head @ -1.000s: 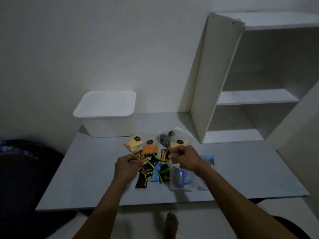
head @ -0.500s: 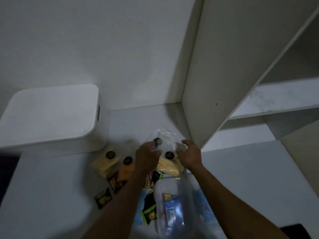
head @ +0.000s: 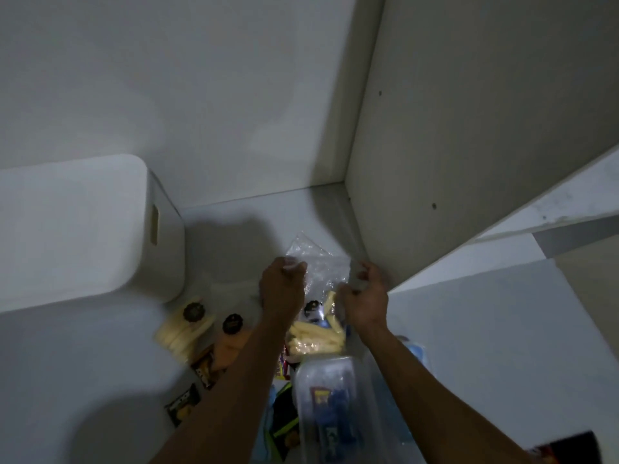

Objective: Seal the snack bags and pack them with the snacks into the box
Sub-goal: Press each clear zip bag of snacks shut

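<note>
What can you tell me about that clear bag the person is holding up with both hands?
The clear bag is thin, crinkly see-through plastic holding pale yellow sticks at its bottom and bearing a dark round label. It stands upright over the table, the left hand and right hand each pinching a top corner. Whether it is sealed cannot be told.
</note>
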### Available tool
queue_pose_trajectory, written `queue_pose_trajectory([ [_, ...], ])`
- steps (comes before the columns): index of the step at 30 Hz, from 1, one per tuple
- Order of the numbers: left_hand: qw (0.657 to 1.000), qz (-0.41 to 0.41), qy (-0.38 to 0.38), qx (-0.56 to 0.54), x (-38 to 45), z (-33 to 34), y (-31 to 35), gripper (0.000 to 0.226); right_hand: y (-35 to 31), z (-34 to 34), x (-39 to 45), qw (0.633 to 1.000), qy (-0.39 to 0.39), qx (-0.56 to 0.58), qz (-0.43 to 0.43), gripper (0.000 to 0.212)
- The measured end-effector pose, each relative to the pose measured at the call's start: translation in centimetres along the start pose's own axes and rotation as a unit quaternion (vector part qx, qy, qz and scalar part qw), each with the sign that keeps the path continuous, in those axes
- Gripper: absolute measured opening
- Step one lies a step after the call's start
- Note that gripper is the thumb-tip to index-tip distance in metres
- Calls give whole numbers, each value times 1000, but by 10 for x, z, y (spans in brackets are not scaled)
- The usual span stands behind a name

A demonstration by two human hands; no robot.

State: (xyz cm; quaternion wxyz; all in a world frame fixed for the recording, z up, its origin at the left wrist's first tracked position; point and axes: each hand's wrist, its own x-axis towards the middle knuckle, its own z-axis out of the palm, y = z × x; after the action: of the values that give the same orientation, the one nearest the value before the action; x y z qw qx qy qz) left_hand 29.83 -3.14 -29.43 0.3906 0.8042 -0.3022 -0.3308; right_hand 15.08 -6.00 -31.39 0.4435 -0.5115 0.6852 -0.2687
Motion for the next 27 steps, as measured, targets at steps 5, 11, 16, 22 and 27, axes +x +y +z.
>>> queue_pose_trajectory([
  [5,993,29,51,-106,-19,-32,13,12,-30,-5,-9,997,-16,71,-31,49],
  [11,978,84,74,-176,-45,-92,35,12,-97,-21,-42,989,-70,53,-118,51],
  [16,969,130,67,-201,-75,-145,58,16,-164,-32,-86,935,-57,-86,-338,55],
  [22,960,159,41,-227,-105,-191,73,14,-218,-33,-146,881,-142,-228,-390,20],
  [27,954,137,39,-263,-122,-211,69,13,-215,-35,-165,894,-156,-195,-371,9],
])
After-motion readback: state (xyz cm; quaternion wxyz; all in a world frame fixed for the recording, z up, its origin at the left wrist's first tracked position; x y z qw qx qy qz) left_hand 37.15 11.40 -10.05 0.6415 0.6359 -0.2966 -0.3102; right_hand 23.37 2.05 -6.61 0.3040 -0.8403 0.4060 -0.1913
